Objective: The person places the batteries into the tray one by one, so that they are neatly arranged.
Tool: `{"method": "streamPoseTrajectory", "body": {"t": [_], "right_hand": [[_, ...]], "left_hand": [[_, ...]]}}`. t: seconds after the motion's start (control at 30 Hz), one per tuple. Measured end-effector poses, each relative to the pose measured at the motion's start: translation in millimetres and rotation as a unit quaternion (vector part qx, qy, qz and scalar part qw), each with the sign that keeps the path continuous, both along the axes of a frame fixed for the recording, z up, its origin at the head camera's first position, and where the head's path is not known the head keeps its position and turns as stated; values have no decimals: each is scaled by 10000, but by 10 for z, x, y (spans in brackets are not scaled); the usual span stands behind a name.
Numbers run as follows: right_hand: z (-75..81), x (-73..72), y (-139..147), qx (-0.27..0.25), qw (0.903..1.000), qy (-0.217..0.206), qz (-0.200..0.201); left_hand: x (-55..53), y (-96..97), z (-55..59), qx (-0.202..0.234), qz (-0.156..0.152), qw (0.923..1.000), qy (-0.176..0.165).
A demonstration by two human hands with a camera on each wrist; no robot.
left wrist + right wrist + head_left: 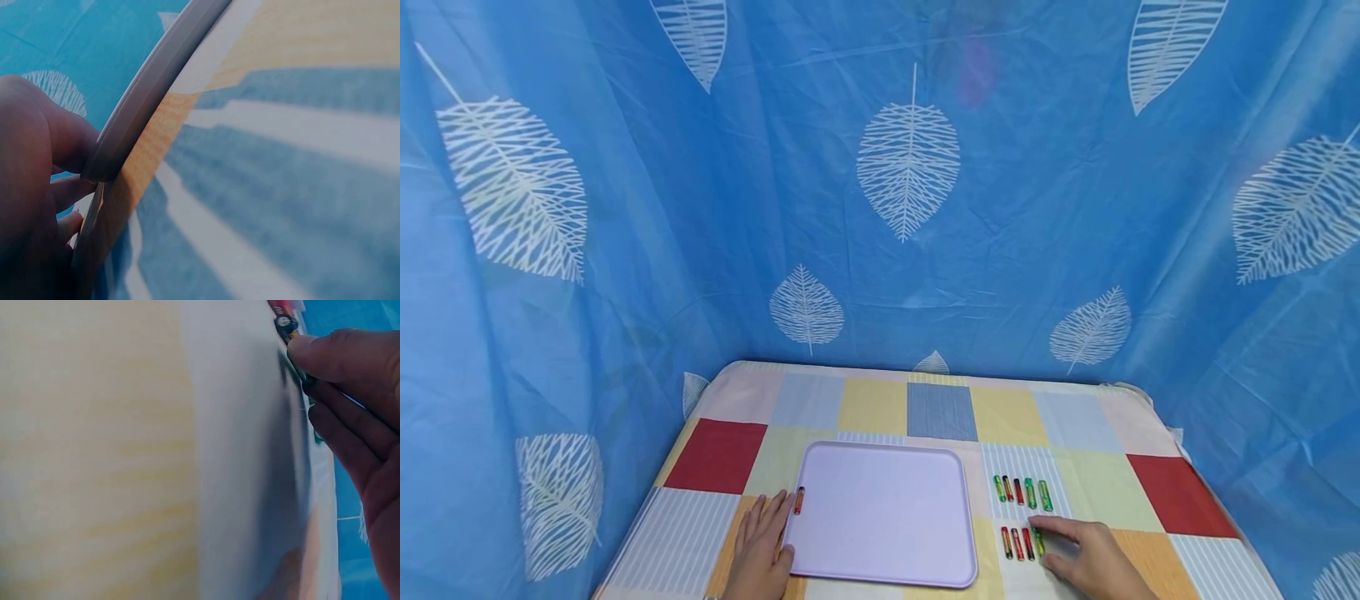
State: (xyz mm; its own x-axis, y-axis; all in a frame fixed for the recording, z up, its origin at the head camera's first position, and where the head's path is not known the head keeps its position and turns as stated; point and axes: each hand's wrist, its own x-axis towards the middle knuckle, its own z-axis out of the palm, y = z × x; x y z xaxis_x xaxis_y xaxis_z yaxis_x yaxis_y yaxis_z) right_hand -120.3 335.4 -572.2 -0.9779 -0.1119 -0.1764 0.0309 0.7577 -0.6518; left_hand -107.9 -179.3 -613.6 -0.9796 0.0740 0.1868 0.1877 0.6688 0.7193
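In the head view, my left hand (pixel 760 546) lies along the left edge of a pale lilac tray (pixel 883 517), its fingers fairly straight. The left wrist view shows it touching the tray's rim (pixel 134 103). A red and black battery (pixel 799 500) lies inside the tray by that edge. My right hand (pixel 1093 554) pinches a green battery (pixel 1038 542) between thumb and fingers, at the right end of the near row. Close up in the right wrist view, thumb and fingers cover much of the green battery (pixel 294 365); a red and black battery (pixel 282 314) lies beyond it.
Red batteries (pixel 1017 543) make up the rest of the near row. Behind them is a second row of several green and red batteries (pixel 1031 493). A patchwork cloth (pixel 940 410) covers the table. Blue leaf-patterned curtains (pixel 880 283) surround it at the back and sides.
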Motion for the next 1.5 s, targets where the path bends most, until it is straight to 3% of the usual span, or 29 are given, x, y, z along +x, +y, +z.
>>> {"method": "streamPoseTrajectory", "body": {"t": [0.27,0.43,0.63,0.83,1.17,1.5], "right_hand": [[154,-75,-81,-235,9993,251,-158],[212,-161,-219,-172,9966,776,218],[194,-274,-442,-340,9858,1509,654],[169,-383,-731,-613,9756,1922,866],[187,-559,-1222,-1318,9628,2043,1179],[214,-734,-1659,-1831,9493,2093,1466]], "left_hand": [[-10,-7,6,9,18,9999,-134],[-21,-17,2,-18,14,9998,-201],[-15,-16,13,-5,-1,9997,-234],[-15,-15,21,-29,-21,9997,-227],[-5,-18,15,61,-14,9998,-196],[0,19,-47,166,79,9996,191]]}}
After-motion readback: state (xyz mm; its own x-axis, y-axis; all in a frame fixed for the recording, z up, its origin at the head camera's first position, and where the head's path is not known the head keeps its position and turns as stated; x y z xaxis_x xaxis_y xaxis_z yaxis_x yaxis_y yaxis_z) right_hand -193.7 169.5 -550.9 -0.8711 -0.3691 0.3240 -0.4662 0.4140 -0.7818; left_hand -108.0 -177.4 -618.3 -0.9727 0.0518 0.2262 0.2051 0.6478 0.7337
